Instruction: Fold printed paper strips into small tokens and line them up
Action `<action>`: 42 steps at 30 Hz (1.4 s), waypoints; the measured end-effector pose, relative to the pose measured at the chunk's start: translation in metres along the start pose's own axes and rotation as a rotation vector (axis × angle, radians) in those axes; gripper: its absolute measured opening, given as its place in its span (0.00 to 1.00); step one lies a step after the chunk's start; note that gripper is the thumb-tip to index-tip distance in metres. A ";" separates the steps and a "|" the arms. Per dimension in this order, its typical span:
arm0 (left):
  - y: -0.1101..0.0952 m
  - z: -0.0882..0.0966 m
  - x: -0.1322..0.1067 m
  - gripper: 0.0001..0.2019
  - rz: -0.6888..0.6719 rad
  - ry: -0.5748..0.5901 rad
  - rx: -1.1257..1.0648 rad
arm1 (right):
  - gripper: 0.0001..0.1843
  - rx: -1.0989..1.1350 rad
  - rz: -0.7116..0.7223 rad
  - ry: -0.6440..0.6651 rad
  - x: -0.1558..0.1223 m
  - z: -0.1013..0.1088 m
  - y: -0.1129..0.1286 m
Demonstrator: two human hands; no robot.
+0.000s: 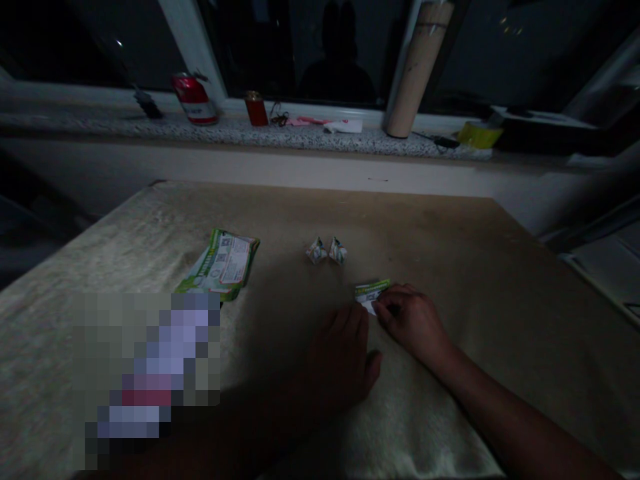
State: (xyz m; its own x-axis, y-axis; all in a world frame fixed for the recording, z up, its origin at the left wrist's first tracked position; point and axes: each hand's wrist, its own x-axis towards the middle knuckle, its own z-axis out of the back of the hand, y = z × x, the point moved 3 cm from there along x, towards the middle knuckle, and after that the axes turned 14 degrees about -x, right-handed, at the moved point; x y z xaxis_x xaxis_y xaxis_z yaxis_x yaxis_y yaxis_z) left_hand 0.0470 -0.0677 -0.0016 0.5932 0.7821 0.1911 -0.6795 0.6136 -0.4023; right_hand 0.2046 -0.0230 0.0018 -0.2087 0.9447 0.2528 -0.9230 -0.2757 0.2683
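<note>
A small green-and-white packet (pixel 368 291), printed with a greyish square, lies well in from the table (pixel 430 227)'s far edge — right hand (pixel 414 321) pinching its right side, left hand (pixel 345 350) just beside it, grip unclear.

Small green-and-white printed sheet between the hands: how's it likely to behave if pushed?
Probably floppy: the small green-and-white printed sheet looks thin, like paper or film. Likely light, given little visible thickness. Lying low on the beige table covering, it would more likely slide or crumple than roll or tip.
</note>
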 end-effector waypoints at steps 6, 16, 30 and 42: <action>-0.001 0.001 0.000 0.28 0.000 0.021 -0.002 | 0.09 0.005 0.003 -0.006 0.000 -0.002 -0.002; 0.007 0.010 0.000 0.29 0.086 0.014 0.011 | 0.10 -0.017 0.016 0.002 -0.001 -0.003 -0.002; 0.012 0.009 0.001 0.30 0.099 0.035 0.014 | 0.09 -0.034 0.005 0.007 0.001 0.000 0.000; 0.015 0.012 0.005 0.29 0.060 0.056 0.022 | 0.10 -0.035 0.010 0.005 0.001 -0.001 0.000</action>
State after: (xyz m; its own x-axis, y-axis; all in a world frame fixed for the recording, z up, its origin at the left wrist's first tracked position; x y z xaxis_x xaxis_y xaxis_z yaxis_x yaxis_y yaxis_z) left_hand 0.0345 -0.0532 0.0040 0.5740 0.8105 0.1164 -0.7233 0.5686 -0.3918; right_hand 0.2046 -0.0219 0.0015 -0.2199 0.9427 0.2508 -0.9314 -0.2793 0.2334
